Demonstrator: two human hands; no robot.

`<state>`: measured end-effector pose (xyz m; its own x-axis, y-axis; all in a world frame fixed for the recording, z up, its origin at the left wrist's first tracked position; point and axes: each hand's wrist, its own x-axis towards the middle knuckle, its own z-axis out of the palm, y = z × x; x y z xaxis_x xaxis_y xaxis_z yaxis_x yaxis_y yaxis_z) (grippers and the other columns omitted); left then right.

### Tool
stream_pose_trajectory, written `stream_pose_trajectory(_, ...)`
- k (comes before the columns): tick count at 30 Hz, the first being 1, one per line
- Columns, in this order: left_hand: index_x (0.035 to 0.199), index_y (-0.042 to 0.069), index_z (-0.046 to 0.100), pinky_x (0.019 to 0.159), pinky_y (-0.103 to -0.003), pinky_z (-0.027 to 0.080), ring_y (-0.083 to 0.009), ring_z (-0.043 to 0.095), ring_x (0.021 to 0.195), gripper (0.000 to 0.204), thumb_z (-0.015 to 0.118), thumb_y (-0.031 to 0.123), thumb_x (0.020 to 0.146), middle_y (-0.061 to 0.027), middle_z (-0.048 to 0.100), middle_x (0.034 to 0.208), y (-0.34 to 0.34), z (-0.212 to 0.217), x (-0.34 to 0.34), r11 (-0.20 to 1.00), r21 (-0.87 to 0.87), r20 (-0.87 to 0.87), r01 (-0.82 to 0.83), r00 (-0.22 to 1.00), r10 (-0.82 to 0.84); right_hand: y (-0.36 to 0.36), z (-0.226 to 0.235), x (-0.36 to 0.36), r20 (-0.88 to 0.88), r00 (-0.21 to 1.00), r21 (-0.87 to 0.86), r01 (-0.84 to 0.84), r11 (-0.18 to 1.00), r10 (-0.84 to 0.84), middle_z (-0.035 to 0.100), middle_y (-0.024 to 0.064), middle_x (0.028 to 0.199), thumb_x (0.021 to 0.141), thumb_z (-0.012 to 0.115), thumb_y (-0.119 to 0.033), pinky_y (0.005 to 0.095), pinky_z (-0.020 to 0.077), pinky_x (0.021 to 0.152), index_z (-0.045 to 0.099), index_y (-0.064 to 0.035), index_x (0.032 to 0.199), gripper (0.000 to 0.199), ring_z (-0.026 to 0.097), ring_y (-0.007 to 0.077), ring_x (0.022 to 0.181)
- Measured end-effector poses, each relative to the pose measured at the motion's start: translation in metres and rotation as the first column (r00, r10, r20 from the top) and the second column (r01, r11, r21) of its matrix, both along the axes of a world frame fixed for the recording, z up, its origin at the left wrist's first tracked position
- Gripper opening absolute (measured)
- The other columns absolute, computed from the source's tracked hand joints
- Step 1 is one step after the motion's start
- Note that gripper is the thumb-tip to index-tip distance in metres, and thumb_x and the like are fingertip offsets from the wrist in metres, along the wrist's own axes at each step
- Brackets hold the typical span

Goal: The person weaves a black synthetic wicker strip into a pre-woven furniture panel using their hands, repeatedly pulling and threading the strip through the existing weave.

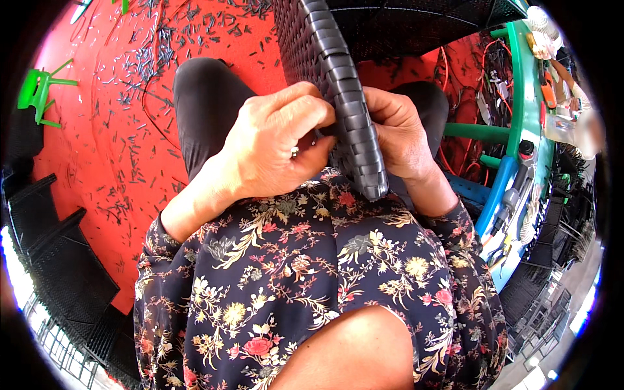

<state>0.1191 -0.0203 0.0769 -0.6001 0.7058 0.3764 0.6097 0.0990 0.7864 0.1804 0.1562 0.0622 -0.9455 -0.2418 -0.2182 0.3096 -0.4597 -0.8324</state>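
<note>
A black panel woven from flat plastic strips (341,84) stands on edge between my hands, its wrapped rim running down toward my lap. On its left face my left hand (276,140) has its fingers curled in and pinched together near the rim; a ring shows on one finger. Whatever the fingertips hold is hidden. Against the opposite face, my right hand (400,133) is bent, thumb and fingers drawn together by the rim. The panel partly covers those fingertips, so what they pinch cannot be made out.
Short black strip scraps litter the red floor (110,123). A green stool (42,91) stands far left, black woven pieces (58,240) below it. At right, a green-framed stand (520,84) carries hand tools (513,188). Another black woven piece (403,26) lies ahead.
</note>
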Motion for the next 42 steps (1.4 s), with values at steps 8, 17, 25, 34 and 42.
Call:
stream_pose_trajectory(8, 0.076, 0.002, 0.054, 0.045, -0.033, 0.041, -0.0280, 0.054, 0.055, 0.023, 0.062, -0.007, 0.057, -0.0099, 0.051, 0.067, -0.003, 0.016, -0.004, 0.993, -0.113, -0.084, -0.013, 0.996, 0.004, -0.013, -0.014, 0.000, -0.078, 0.993, -0.272, 0.064, 0.960, -0.088, 0.062, 0.0014, 0.080, 0.086, 0.059, -0.004, 0.0178, 0.0462, 0.061, 0.059, 0.0010, 0.090, 0.007, 0.056, 0.0046, 0.068)
stream_pose_trajectory(17, 0.069, 0.001, 0.049, 0.045, -0.024, 0.037, -0.0100, 0.048, 0.049, 0.021, 0.068, 0.009, 0.068, -0.0041, 0.049, 0.064, -0.011, 0.032, 0.002, 0.991, -0.073, 0.328, -0.109, 0.936, 0.127, -0.012, -0.018, -0.001, -0.077, 0.997, -0.302, -0.013, 0.953, -0.011, 0.063, -0.0014, 0.082, 0.083, 0.062, -0.004, 0.0190, 0.0460, 0.064, 0.063, -0.0010, 0.093, 0.010, 0.056, 0.0046, 0.072)
stream_pose_trajectory(25, 0.064, 0.000, 0.056, 0.040, -0.020, 0.035, -0.0041, 0.045, 0.045, 0.034, 0.072, 0.029, 0.075, 0.0020, 0.050, 0.052, 0.001, 0.071, -0.024, 0.850, -0.515, 0.576, -0.106, 0.692, 0.435, -0.041, -0.015, -0.017, -0.028, 0.996, -0.260, 0.080, 0.962, -0.090, 0.059, -0.0011, 0.074, 0.084, 0.057, 0.000, 0.0186, 0.0446, 0.060, 0.063, -0.0005, 0.088, 0.007, 0.052, 0.0045, 0.063)
stream_pose_trajectory(34, 0.072, -0.003, 0.061, 0.041, -0.021, 0.044, -0.0118, 0.057, 0.047, 0.025, 0.062, 0.020, 0.082, -0.0084, 0.062, 0.062, -0.011, 0.078, -0.029, 0.863, -0.501, 0.728, -0.070, 0.505, 0.464, -0.053, -0.007, -0.023, 0.093, 0.988, -0.307, 0.146, 0.940, -0.124, 0.058, 0.0061, 0.077, 0.076, 0.056, 0.009, 0.0205, 0.0455, 0.056, 0.047, 0.0020, 0.109, 0.035, 0.054, 0.0094, 0.062)
stream_pose_trajectory(42, 0.073, -0.005, 0.059, 0.041, -0.022, 0.044, -0.0139, 0.058, 0.046, 0.028, 0.055, 0.021, 0.083, -0.0103, 0.061, 0.063, -0.012, 0.085, -0.038, 0.850, -0.527, 0.700, -0.028, 0.553, 0.452, -0.066, -0.003, -0.027, 0.040, 0.971, -0.368, 0.235, 0.900, -0.238, 0.056, 0.0046, 0.074, 0.077, 0.055, 0.012, 0.0205, 0.0465, 0.053, 0.047, 0.0026, 0.108, 0.033, 0.054, 0.0085, 0.061)
